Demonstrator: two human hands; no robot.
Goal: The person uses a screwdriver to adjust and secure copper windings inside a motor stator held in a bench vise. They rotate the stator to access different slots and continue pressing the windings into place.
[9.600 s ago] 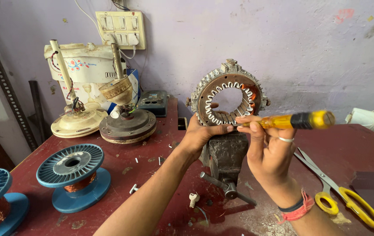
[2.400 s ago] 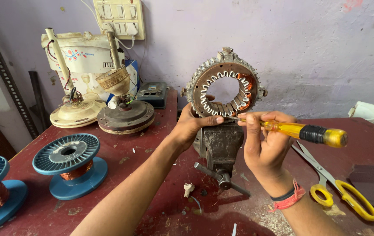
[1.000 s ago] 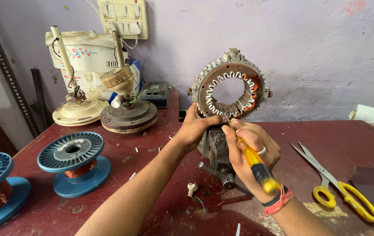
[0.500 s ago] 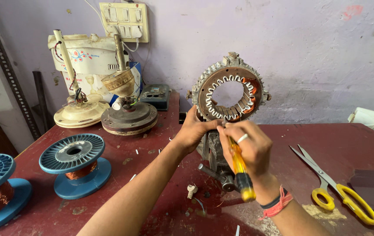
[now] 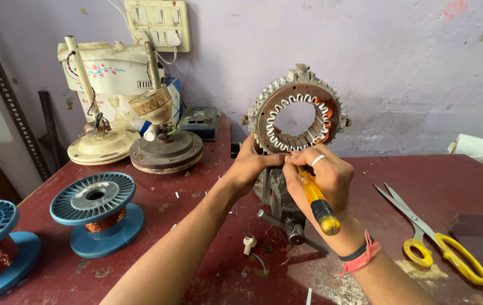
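**Two hands at the stator's lower rim — slip is the main risk**

Two hands meet at the bottom of the stator (image 5: 298, 116), which stands upright in a small vise (image 5: 280, 195) on the red bench (image 5: 422, 181). The right hand (image 5: 323, 178) is closed around a yellow screwdriver (image 5: 316, 196); its black-capped butt points down toward the person, and the tip sits just above the fingers, at the slots in the lower rim. The left hand (image 5: 253, 164) is curled against the rim just left of that tip; its fingers look pressed to the metal, though whether they pinch anything small there cannot be told.

What could go wrong, judging from this:

- The tip could skid off a slot edge. With the left hand's fingers touching the rim right beside it, a slip would likely drive the blade into them.
- Copper winding (image 5: 325, 107) shows at the ring's upper right, and white slot liners run round the bore. A hard pry could nick wire enamel or tear a liner — damage that is easy to miss.
- The vise holds only the ring's lower edge, so a sideways push might twist the stator in its clamp.

Well clear of the grip, scissors (image 5: 439, 240) lie to the right, and two blue spools (image 5: 96, 212) of copper wire sit to the left.
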